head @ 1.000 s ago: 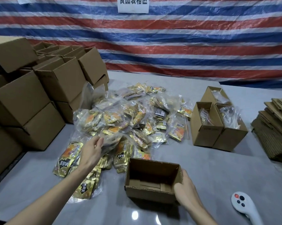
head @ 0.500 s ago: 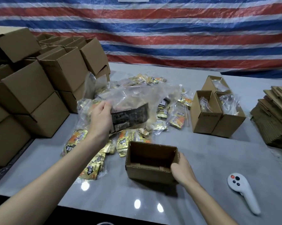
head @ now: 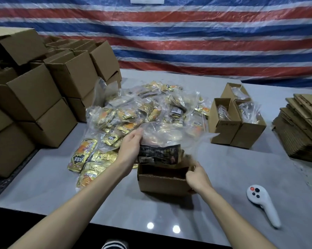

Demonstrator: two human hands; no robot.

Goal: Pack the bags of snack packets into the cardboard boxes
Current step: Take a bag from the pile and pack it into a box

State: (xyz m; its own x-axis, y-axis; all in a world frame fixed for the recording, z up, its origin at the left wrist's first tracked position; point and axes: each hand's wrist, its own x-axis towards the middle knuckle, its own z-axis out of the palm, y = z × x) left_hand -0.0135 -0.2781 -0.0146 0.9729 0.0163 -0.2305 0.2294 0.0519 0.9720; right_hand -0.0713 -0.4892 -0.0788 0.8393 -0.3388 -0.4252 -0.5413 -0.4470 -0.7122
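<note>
Bag [head: 160, 141] gripped by left hand [head: 131, 146] above box [head: 162, 180]; box steadied at 3 o'clock by curled right hand [head: 196, 177]. Bag to be folded before lowering.

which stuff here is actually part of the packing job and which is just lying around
Part of the job:
left hand gripping the clear bag of packets
right hand holding the open box
pile of bagged snacks
filled boxes
empty boxes
flattened cardboard

Lying about:
white handheld controller
striped tarp

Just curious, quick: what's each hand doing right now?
Left hand: grips a clear bag of snack packets.
Right hand: holds the open cardboard box.
</note>
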